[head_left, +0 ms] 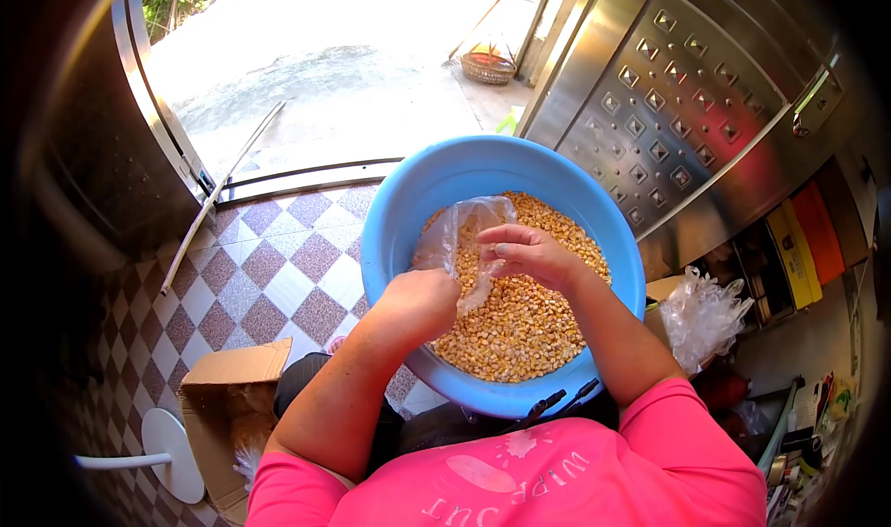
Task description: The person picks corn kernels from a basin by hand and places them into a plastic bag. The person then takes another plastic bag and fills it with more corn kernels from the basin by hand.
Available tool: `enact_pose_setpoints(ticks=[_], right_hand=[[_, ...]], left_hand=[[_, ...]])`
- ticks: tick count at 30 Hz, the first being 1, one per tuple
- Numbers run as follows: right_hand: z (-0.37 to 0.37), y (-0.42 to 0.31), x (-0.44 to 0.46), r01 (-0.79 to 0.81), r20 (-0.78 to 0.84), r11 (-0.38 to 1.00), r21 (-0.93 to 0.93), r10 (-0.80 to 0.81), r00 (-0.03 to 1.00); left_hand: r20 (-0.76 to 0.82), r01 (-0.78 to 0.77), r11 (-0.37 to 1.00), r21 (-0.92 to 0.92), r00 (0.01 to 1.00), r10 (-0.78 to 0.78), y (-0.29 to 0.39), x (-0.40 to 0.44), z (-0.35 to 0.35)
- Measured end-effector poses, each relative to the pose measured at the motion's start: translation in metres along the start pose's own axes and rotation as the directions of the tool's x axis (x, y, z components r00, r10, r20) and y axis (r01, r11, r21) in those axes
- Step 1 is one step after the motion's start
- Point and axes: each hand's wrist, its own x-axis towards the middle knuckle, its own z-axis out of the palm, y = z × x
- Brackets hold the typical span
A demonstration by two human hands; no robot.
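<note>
A big blue plastic tub [385, 216] in front of me holds a heap of yellow corn kernels [520, 327]. Over the kernels is a clear plastic bag [455, 234], its film crumpled and partly see-through. My left hand [422, 304] is closed in a fist on the near left edge of the bag. Across from it, my right hand [534, 256] is at the bag's right side with fingers stretched out and slightly curved, thumb apart. I make out nothing in its fingers. How much corn the bag contains is unclear.
An open cardboard box [209, 388] and a white round-based stand [174, 453] are at lower left. White plastic bags [703, 318] bulge beside a cluttered shelf at right. A long pole [218, 197] lies across the doorway; a wicker basket [488, 67] sits outside.
</note>
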Motion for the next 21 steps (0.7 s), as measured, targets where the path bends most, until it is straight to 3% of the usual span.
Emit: enact_pose_setpoints(ticks=[1, 2, 3, 4, 5, 7, 11, 13, 19, 21], right_hand=[[-0.003, -0.001, 0.0, -0.052, 0.041, 0.986, -0.157, 0.059, 0.997], [-0.003, -0.001, -0.002, -0.052, 0.04, 0.986, -0.156, 0.059, 0.997], [-0.003, -0.002, -0.004, -0.174, 0.0, 0.882, -0.438, 0.194, 0.981], [-0.002, -0.003, -0.006, -0.277, -0.077, 0.685, -0.674, 0.307, 0.949], [-0.001, 0.001, -0.005, -0.277, -0.078, 0.686, -0.673, 0.307, 0.948], [0.004, 0.016, -0.002, -0.261, -0.129, 0.213, -0.942, 0.488, 0.863], [0.035, 0.036, 0.0, -0.353, -0.068, 0.321, -0.879, 0.649, 0.758], [0.057, 0.035, -0.003, -0.265, 0.057, 0.365, -0.893, 0.674, 0.736], [0.064, 0.042, 0.0, -0.117, 0.21, 0.374, -0.92, 0.723, 0.658], [0.062, 0.037, -0.005, -0.139, 0.215, 0.419, -0.897, 0.689, 0.693]], left_hand=[[0.01, 0.012, 1.0, -0.001, 1.0, -0.012, 0.0, 0.0, 0.0], [0.011, 0.011, 1.0, -0.001, 1.0, -0.011, 0.0, 0.0, 0.0], [0.004, 0.003, 1.0, 0.002, 1.0, -0.003, 0.0, 0.0, 0.0], [-0.002, -0.005, 1.0, 0.005, 1.0, 0.005, 0.0, 0.0, 0.0], [-0.002, -0.006, 1.0, 0.005, 1.0, 0.006, 0.0, 0.0, 0.0], [0.001, 0.003, 1.0, 0.01, 1.0, -0.003, 0.0, 0.0, 0.0], [0.006, 0.002, 1.0, 0.016, 1.0, -0.002, 0.0, 0.0, -0.001], [0.015, 0.02, 1.0, 0.009, 1.0, -0.02, 0.001, -0.001, -0.003], [0.016, 0.014, 1.0, 0.008, 1.0, -0.015, 0.0, -0.001, -0.002], [0.018, 0.014, 1.0, 0.012, 1.0, -0.014, 0.0, 0.0, -0.002]])
